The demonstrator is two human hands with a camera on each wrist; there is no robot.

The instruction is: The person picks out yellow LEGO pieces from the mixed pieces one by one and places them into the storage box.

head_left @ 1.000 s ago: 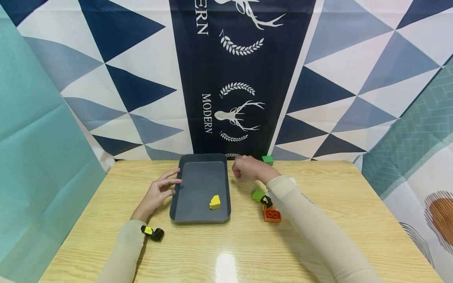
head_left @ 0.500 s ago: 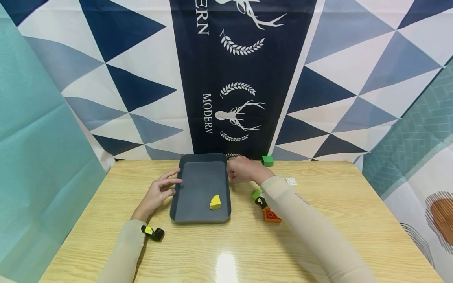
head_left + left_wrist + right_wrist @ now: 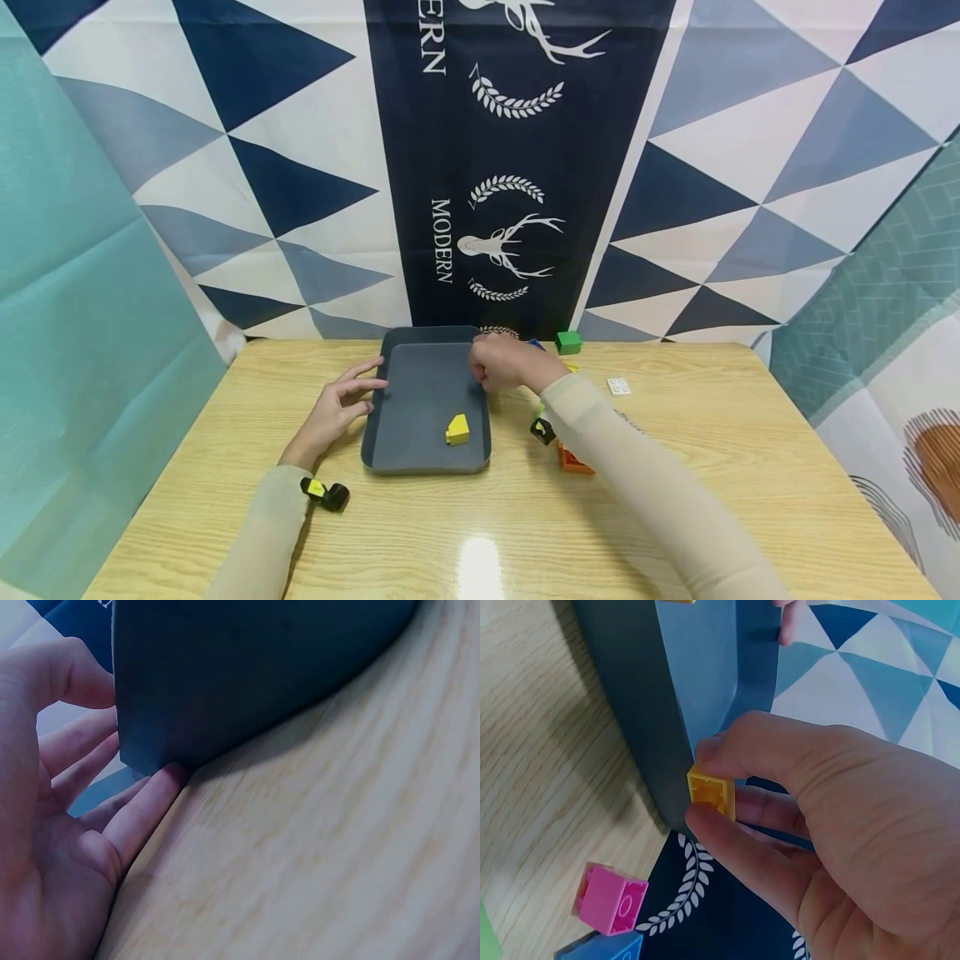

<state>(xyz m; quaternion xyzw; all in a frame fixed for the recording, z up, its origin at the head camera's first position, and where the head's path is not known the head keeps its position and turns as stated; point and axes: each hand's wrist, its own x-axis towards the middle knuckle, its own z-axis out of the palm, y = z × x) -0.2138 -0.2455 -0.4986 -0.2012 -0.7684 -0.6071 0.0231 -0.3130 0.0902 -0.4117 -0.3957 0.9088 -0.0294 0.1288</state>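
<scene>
A person in pale sleeves works at a wooden counter [image 3: 420, 533], the right hand [image 3: 506, 362] pinching a hollow yellow block [image 3: 714, 787] between thumb and fingers, its open underside turned to the wrist camera. The block is at the right wall of a dark gray tray [image 3: 420, 387], near the far end; whether the two touch cannot be told. The left hand [image 3: 337, 412] rests against the tray's opposite side, fingers loosely spread, with fingertips on the outer wall. Inside the tray, toward the near right corner, sits a sloped yellow block [image 3: 458, 431]. To the right of the tray, a pink block [image 3: 613, 898] and a blue block [image 3: 609, 948] lie side by side on the counter, while a green block [image 3: 568, 342] stands at the back edge. A white block [image 3: 618, 387] lies beyond the right wrist, and an orange block [image 3: 576, 461] is partly hidden by the sleeve. Behind the counter hangs a patterned cloth [image 3: 517, 150] printed with deer heads.
</scene>
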